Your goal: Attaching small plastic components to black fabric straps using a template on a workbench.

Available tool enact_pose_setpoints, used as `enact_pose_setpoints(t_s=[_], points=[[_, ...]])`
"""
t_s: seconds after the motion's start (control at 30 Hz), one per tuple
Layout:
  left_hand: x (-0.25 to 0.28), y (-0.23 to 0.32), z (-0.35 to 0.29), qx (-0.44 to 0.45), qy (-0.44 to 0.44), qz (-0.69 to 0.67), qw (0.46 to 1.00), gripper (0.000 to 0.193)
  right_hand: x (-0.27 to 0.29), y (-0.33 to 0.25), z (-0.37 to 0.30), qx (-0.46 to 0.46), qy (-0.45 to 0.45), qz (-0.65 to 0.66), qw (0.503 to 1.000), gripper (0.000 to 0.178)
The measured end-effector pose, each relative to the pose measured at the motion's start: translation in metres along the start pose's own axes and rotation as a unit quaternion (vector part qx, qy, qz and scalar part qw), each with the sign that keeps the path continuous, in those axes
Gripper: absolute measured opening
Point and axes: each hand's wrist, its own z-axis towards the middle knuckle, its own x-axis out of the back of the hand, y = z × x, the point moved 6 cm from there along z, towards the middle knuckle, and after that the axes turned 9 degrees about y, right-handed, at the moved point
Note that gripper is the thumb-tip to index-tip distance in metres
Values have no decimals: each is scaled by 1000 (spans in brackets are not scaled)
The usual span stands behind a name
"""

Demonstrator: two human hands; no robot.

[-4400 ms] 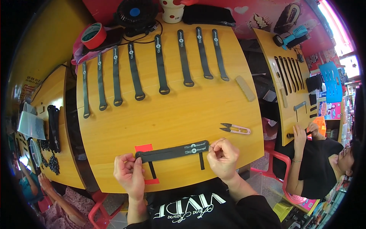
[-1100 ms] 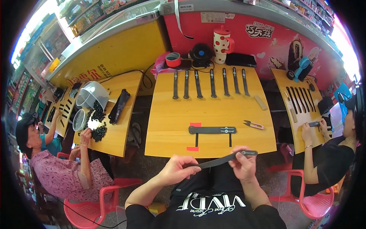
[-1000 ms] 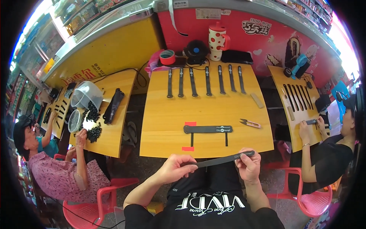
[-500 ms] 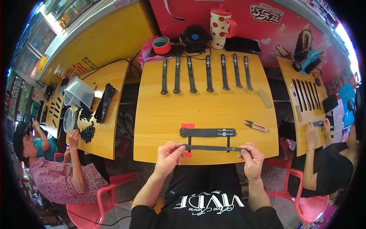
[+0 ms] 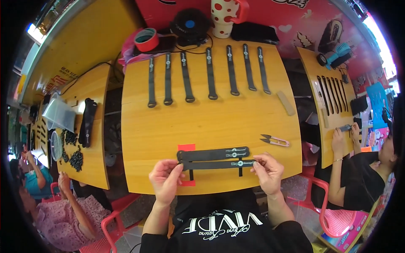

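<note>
A black strap with a pale printed mark (image 5: 213, 165) stretches flat between my two hands near the table's front edge. My left hand (image 5: 165, 176) pinches its left end, and my right hand (image 5: 268, 172) pinches the right end. Just beyond it, almost parallel and very close, lie wider-looking black straps (image 5: 206, 154), apparently side by side or stacked. Two narrow black strips (image 5: 240, 171) show beneath. Red tape (image 5: 186, 147) marks the table at the left end of these straps, with another red piece nearer me.
Several black straps (image 5: 211, 76) lie in a row across the far table (image 5: 202, 122). Pink-handled thread snips (image 5: 275, 141) and a tan block (image 5: 285, 103) sit at the right. Tape roll (image 5: 146, 39), fan (image 5: 190, 26) and spotted tumbler (image 5: 223, 19) stand behind. Other people work at tables on both sides.
The held strap has moved forward beside the straps on the table, and its printed face now shows. Both hands went forward with it. The view has shifted.
</note>
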Motion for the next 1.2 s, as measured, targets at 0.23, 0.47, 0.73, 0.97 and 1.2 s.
enact_pose_setpoints(t_s=[0.23,0.47,0.73,0.97,1.2], points=[[1,-3,5,-11,20,14,1000,12,0,15,7,70,16,-94,993,16],[3,-6,8,-5,29,9,1000,11,-3,8,11,57,44,-101,992,15],[0,-4,7,-15,55,26,998,10,-6,3,17,90,36,-139,986,13],[1,-3,8,-8,47,29,998,11,-9,-1,17,103,43,-176,978,13],[0,-3,8,-18,47,36,998,10,-8,0,17,103,42,-182,977,14]])
